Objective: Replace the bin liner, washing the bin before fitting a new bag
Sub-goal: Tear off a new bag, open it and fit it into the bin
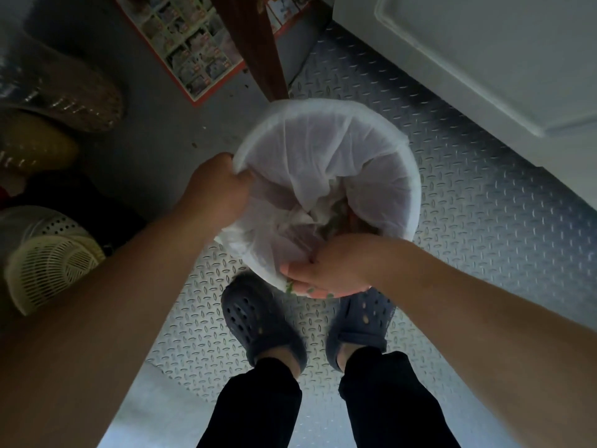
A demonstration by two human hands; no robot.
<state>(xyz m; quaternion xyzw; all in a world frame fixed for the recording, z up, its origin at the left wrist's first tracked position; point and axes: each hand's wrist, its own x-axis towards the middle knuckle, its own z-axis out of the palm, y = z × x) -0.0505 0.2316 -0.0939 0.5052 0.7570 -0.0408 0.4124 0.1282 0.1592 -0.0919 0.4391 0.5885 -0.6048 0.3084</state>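
Note:
A round white bin (415,202) stands on the metal floor in front of my feet. A thin white liner (323,156) is folded over its rim and holds rubbish (336,218) at the bottom, partly hidden by crumpled plastic. My left hand (219,185) is closed on the liner's edge at the bin's left rim. My right hand (326,266) pinches the liner at the near rim, where the plastic is gathered.
Diamond-plate metal floor (468,253) surrounds the bin. A brown wooden leg (258,46) rises just behind it. A white cabinet door (484,59) is to the right. Baskets (48,257) and covered items crowd the left. My dark clogs (261,324) stand just below the bin.

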